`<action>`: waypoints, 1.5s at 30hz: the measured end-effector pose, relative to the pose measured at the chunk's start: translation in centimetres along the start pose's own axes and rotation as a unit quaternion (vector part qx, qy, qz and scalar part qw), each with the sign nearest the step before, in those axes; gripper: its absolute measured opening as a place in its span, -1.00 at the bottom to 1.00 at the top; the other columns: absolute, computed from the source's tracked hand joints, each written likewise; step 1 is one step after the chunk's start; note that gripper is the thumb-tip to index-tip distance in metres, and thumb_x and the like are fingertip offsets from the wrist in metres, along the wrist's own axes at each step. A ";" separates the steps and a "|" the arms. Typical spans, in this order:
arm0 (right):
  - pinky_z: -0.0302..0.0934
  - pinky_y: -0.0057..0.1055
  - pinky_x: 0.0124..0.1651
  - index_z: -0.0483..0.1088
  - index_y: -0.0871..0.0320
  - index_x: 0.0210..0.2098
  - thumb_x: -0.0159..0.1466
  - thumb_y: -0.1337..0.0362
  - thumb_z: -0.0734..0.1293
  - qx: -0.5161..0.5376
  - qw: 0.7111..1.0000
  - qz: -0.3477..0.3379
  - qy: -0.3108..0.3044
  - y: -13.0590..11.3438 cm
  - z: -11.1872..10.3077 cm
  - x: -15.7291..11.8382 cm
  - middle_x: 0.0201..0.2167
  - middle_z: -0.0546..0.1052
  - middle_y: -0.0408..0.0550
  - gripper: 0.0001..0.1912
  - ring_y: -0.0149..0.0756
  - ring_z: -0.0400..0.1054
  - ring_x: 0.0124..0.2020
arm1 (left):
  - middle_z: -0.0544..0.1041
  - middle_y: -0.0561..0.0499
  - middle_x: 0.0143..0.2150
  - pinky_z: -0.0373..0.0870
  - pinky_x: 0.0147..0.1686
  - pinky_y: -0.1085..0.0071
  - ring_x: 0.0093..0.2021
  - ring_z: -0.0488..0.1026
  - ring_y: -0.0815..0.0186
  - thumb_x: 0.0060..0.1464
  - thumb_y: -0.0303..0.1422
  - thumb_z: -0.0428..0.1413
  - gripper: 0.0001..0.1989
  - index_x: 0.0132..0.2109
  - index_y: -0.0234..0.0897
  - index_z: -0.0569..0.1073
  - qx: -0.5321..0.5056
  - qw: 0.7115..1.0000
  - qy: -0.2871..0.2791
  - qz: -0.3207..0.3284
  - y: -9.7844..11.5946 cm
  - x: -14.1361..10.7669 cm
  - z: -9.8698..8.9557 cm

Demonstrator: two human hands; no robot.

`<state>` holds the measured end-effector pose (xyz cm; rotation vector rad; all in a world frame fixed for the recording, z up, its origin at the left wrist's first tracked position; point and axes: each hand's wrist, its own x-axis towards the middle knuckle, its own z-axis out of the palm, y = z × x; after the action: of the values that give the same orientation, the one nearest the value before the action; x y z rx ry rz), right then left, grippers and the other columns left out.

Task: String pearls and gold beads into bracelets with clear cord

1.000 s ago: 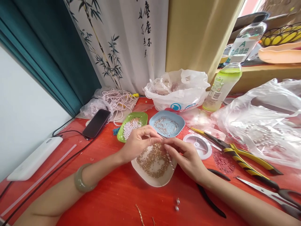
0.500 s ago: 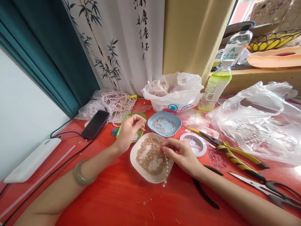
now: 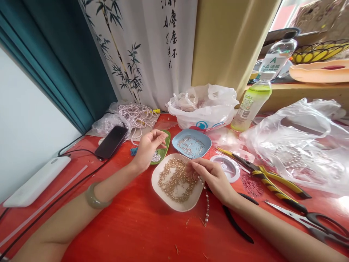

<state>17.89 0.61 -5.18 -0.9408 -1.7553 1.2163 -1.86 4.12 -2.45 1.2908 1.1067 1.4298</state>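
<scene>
My left hand [image 3: 149,147] is closed in a pinch above the green dish [image 3: 167,142], on what looks like a thin thread running toward my right hand. The thread is barely visible now. Over the right side of the white dish [image 3: 156,183], which holds small gold beads [image 3: 174,182], my right hand [image 3: 214,176] pinches a strand of pearly beads [image 3: 207,203]. That strand hangs past the dish's rim, its lower end on the red table with a fine gold-coloured chain or thread [image 3: 195,218]. My right fingertips are partly blurred.
Behind the white dish stands a blue dish [image 3: 177,145] of small metal pins. Pliers [image 3: 269,182], scissors [image 3: 305,220] and a white spool [image 3: 231,173] lie to the right. A phone [image 3: 112,142], plastic bags [image 3: 203,111] and a bottle [image 3: 251,103] stand further back.
My right hand has shifted slightly right, drawing the bead strand outside the dish so that it now hangs over the table. My left hand has moved slightly left and remains pinched.
</scene>
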 end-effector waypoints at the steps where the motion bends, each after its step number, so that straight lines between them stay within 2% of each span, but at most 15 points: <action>1: 0.21 -0.42 -0.35 0.39 0.20 -0.37 0.26 0.20 0.13 0.007 1.000 -0.001 0.004 0.0 0.0 0.0 -0.44 0.50 -0.06 -0.73 -0.32 0.37 -0.38 | 0.31 0.11 -0.50 0.31 -0.43 0.54 -0.50 0.28 0.49 -0.06 -0.35 0.13 -0.87 -0.42 -0.33 0.37 0.005 1.000 -0.011 -0.002 0.0 -0.3 0.2; 4: 0.24 -0.41 -0.33 0.41 0.19 -0.31 0.27 0.19 0.13 0.012 1.000 -0.010 0.010 0.2 0.1 0.0 -0.40 0.51 -0.06 -0.72 -0.31 0.39 -0.35 | 0.33 0.11 -0.50 0.29 -0.43 0.52 -0.50 0.28 0.48 -0.04 -0.33 0.12 -0.87 -0.42 -0.32 0.38 0.026 0.998 -0.059 -0.011 0.2 -1.3 1.0; 7: 0.25 -0.39 -0.29 0.41 0.18 -0.27 0.27 0.18 0.13 0.015 1.000 -0.020 0.008 0.3 0.1 0.1 -0.40 0.52 -0.06 -0.72 -0.31 0.39 -0.35 | 0.34 0.10 -0.51 0.27 -0.44 0.50 -0.50 0.29 0.46 -0.03 -0.33 0.11 -0.86 -0.43 -0.32 0.39 0.055 0.990 -0.132 -0.018 0.3 -2.4 1.9; 10: 0.24 -0.40 -0.29 0.40 0.18 -0.26 0.27 0.19 0.13 0.016 1.000 -0.025 0.001 0.3 0.0 0.1 -0.41 0.51 -0.08 -0.73 -0.32 0.38 -0.36 | 0.36 0.08 -0.49 0.26 -0.39 0.47 -0.44 0.31 0.41 -0.03 -0.37 0.11 -0.88 -0.46 -0.32 0.40 0.075 0.977 -0.199 -0.001 0.4 -3.2 2.5; 12: 0.24 -0.43 -0.30 0.40 0.17 -0.28 0.26 0.19 0.15 0.012 1.000 -0.026 -0.004 0.2 -0.1 0.1 -0.42 0.51 -0.10 -0.75 -0.34 0.37 -0.37 | 0.36 0.07 -0.48 0.26 -0.35 0.45 -0.41 0.32 0.40 -0.04 -0.40 0.11 -0.89 -0.47 -0.32 0.41 0.087 0.972 -0.221 0.007 0.3 -3.4 2.7; 15: 0.25 -0.45 -0.33 0.40 0.16 -0.30 0.25 0.19 0.17 0.029 0.999 -0.016 -0.021 0.2 -0.1 0.2 -0.46 0.49 -0.12 -0.77 -0.37 0.37 -0.40 | 0.35 0.06 -0.46 0.26 -0.34 0.45 -0.39 0.32 0.39 -0.03 -0.42 0.11 -0.90 -0.48 -0.33 0.41 0.107 0.969 -0.222 0.009 0.2 -3.6 2.7; 20: 0.27 -0.44 -0.39 0.36 0.17 -0.34 0.23 0.18 0.20 0.044 0.998 0.005 -0.050 0.2 -0.1 0.2 -0.52 0.47 -0.14 -0.80 -0.39 0.37 -0.48 | 0.37 0.04 -0.45 0.26 -0.36 0.44 -0.38 0.32 0.37 0.00 -0.37 0.09 -0.88 -0.45 -0.32 0.41 0.146 0.970 -0.190 0.029 0.2 -3.3 2.4; 25: 0.29 -0.44 -0.42 0.33 0.17 -0.42 0.20 0.19 0.21 0.060 0.997 0.017 -0.037 0.0 0.0 0.1 -0.57 0.46 -0.14 -0.81 -0.40 0.37 -0.53 | 0.40 0.05 -0.45 0.28 -0.43 0.47 -0.44 0.32 0.41 0.00 -0.33 0.08 -0.88 -0.40 -0.32 0.41 0.139 0.974 -0.181 0.012 0.2 -2.3 1.8; 28: 0.28 -0.45 -0.42 0.33 0.17 -0.47 0.18 0.20 0.22 0.084 0.996 0.029 -0.020 -0.2 0.1 0.2 -0.58 0.46 -0.15 -0.82 -0.40 0.37 -0.53 | 0.45 0.02 -0.38 0.30 -0.40 0.45 -0.39 0.37 0.38 -0.02 -0.36 0.09 -0.89 -0.32 -0.31 0.41 0.154 0.970 -0.189 -0.008 0.0 -1.6 1.3; 30: 0.27 -0.45 -0.43 0.33 0.17 -0.48 0.17 0.21 0.23 0.093 0.995 0.032 -0.014 -0.2 0.1 0.2 -0.58 0.46 -0.15 -0.82 -0.41 0.36 -0.53 | 0.48 0.01 -0.37 0.31 -0.34 0.43 -0.35 0.40 0.35 -0.05 -0.41 0.10 -0.91 -0.33 -0.31 0.43 0.213 0.951 -0.222 -0.014 -0.1 -1.4 1.0; 32: 0.27 -0.46 -0.42 0.34 0.18 -0.47 0.17 0.22 0.23 0.097 0.995 0.031 -0.011 -0.2 0.1 0.2 -0.58 0.46 -0.15 -0.82 -0.42 0.36 -0.53 | 0.50 0.00 -0.39 0.30 -0.33 0.40 -0.35 0.41 0.32 -0.06 -0.45 0.08 -0.93 -0.36 -0.30 0.45 0.292 0.919 -0.265 -0.010 -0.1 -1.4 0.7; 34: 0.27 -0.47 -0.43 0.34 0.18 -0.46 0.18 0.21 0.23 0.099 0.995 0.027 -0.007 0.0 0.1 0.3 -0.57 0.46 -0.15 -0.83 -0.43 0.36 -0.53 | 0.51 0.00 -0.40 0.28 -0.34 0.39 -0.36 0.42 0.31 -0.05 -0.50 0.04 -0.88 -0.38 -0.29 0.47 0.362 0.883 -0.299 0.015 -0.1 -1.4 0.4; 37: 0.28 -0.46 -0.44 0.33 0.18 -0.36 0.18 0.21 0.21 0.104 0.994 0.028 0.004 0.2 0.2 0.4 -0.56 0.47 -0.14 -0.84 -0.41 0.37 -0.53 | 0.51 -0.01 -0.40 0.26 -0.35 0.38 -0.36 0.42 0.28 -0.08 -0.55 0.02 -0.84 -0.40 -0.29 0.48 0.435 0.840 -0.319 0.062 -0.1 -1.4 0.1; 40: 0.28 -0.45 -0.44 0.31 0.19 -0.27 0.18 0.21 0.21 0.109 0.993 0.033 0.013 0.3 0.3 0.4 -0.56 0.48 -0.14 -0.81 -0.40 0.39 -0.52 | 0.51 -0.02 -0.42 0.24 -0.36 0.39 -0.37 0.41 0.28 -0.10 -0.58 0.01 -0.81 -0.41 -0.29 0.49 0.462 0.820 -0.328 0.083 -0.2 -1.4 0.0; 45: 0.28 -0.44 -0.44 0.29 0.20 -0.26 0.19 0.21 0.20 0.105 0.994 0.028 0.010 0.3 0.3 0.4 -0.57 0.48 -0.13 -0.80 -0.40 0.38 -0.53 | 0.51 -0.01 -0.40 0.24 -0.32 0.39 -0.34 0.41 0.27 -0.09 -0.54 0.04 -0.83 -0.39 -0.27 0.51 0.485 0.806 -0.328 0.088 -0.4 -1.6 0.3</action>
<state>17.49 0.93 -5.48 -0.8787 -1.5587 1.3915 -1.48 2.67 -3.18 2.4120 1.2509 0.3269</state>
